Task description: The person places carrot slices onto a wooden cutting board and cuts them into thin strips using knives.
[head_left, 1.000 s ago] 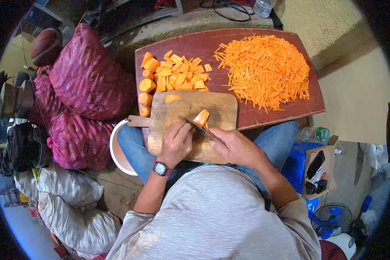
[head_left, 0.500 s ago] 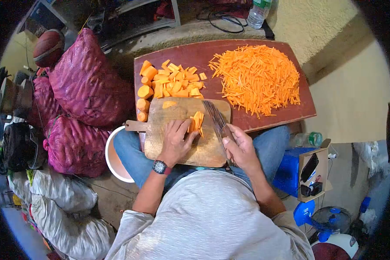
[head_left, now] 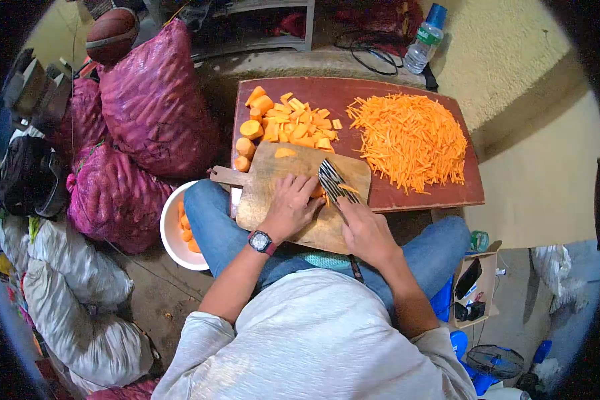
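My left hand (head_left: 290, 205) presses curled fingers onto carrot slices (head_left: 322, 195), which it partly hides, on a wooden cutting board (head_left: 263, 193). In my right hand (head_left: 368, 232) is a knife (head_left: 331, 177) with a dark, light-streaked blade, closed in the grip and close beside the left fingertips. A few orange strips lie by the blade. One carrot piece (head_left: 285, 153) rests near the board's far edge. Behind the board, cut carrot chunks (head_left: 300, 127) are heaped on the red table (head_left: 350, 100), and a large pile of carrot strips (head_left: 413, 143) sits to the right.
The board spans my lap and the table edge. A white basin (head_left: 169, 230) holding carrots stands left of my knee. Beyond are red mesh sacks (head_left: 157, 107) and white sacks (head_left: 80, 320). A water bottle (head_left: 425, 41) stands behind the table; a cardboard box (head_left: 488, 287) is at right.
The knife has swung leftward to the carrot slices beside my left fingers. The slices, fanned out before, are now mostly covered. The whole view has shifted, showing carrots inside the basin.
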Demonstrator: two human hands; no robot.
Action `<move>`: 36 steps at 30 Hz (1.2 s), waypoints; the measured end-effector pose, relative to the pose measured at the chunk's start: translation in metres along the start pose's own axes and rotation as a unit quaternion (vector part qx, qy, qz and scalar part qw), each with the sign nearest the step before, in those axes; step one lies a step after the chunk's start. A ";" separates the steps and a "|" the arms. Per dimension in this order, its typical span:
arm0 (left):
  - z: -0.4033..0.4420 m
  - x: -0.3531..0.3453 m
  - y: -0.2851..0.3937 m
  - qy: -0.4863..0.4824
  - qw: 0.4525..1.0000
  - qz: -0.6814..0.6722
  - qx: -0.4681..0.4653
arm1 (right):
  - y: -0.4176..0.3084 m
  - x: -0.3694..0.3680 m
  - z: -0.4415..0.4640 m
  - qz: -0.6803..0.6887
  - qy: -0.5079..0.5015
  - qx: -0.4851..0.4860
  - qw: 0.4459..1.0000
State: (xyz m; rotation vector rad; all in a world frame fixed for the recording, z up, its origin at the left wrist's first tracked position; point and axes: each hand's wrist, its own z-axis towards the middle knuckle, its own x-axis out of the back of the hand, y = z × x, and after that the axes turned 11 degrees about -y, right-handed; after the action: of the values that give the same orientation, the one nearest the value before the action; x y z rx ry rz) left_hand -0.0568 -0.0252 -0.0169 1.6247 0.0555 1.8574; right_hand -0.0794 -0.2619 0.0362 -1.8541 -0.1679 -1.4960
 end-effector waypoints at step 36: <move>0.009 -0.009 -0.010 0.002 1.000 -0.024 0.007 | 0.121 0.008 0.101 -0.048 0.165 -0.066 0.983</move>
State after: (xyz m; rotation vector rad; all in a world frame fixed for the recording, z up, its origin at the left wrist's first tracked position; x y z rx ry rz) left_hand -0.0444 -0.0259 -0.0273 1.6152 0.1084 1.8285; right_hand 0.0661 -0.2908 -0.0173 -1.6865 0.0008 -1.8973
